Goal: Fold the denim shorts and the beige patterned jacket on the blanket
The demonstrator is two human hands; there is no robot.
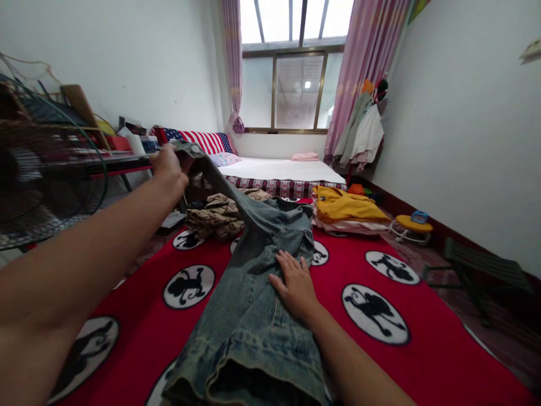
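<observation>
One red blanket [422, 361] printed with white ovals of black monkey figures filled the lower half of the frame, and most things lay on it. Behind it, at centre, stood a bed [279, 169] with a white sheet, a striped flag-pattern pillow [207, 141] at its left end and a pink pillow [305, 156] near the window [298, 90]. A dark fan cage [42, 169] took up the left edge of the frame.

A faded denim jacket [253, 316] stretched from the bottom centre up toward the middle. Its body lay flat on the blanket, while one sleeve rose in a taut line to the upper left. The left hand [169, 169], arm stretched out from the lower left, had its fingers closed around the cuff end of that sleeve and held it up in the air. The right hand [296, 285] lay palm down on the jacket just right of centre, fingers spread and flat, pressing the cloth to the blanket.

Past the jacket sat a crumpled tan garment [217, 217] left of centre and a folded yellow garment [344, 206] on a small pile to the right. A small yellow stool [414, 225] stood at the right, near a green folding chair [477, 270]
</observation>
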